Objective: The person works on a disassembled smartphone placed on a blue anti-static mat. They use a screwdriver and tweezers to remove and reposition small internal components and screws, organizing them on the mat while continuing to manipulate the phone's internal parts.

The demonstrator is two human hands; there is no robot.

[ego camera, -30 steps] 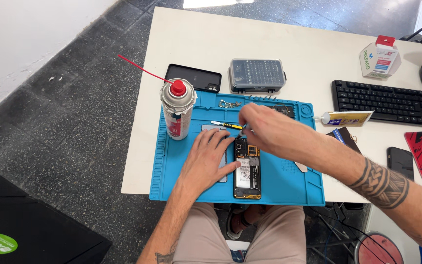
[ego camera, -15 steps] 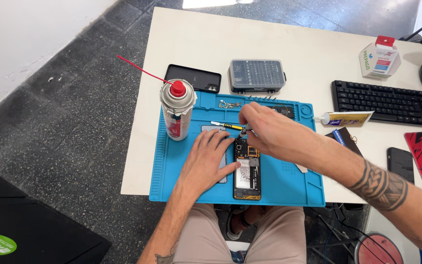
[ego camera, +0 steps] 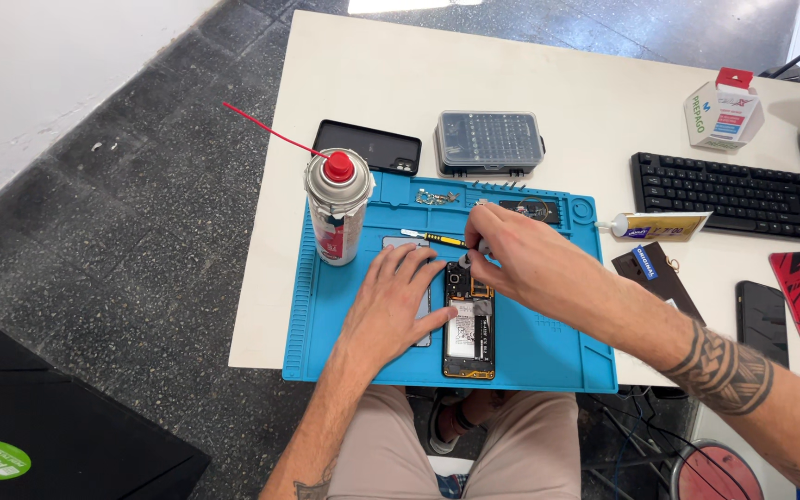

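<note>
- Opened smartphone (ego camera: pixel 469 329) lies centre frame on blue repair mat (ego camera: pixel 548 356).
- Left hand (ego camera: pixel 400 296) flat, fingers apart, steadying its left edge.
- Right hand (ego camera: pixel 511 255) pinched on small tool at its top end.
- Spray can (ego camera: pixel 338 206) stands upper left.

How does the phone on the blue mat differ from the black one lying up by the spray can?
The phone on the mat lies opened, its battery and boards showing, upright in view, with both hands at it. The black phone is closed, dark and plain, lies sideways on the bare table, untouched. Both lie flat and look alike in size.
</note>
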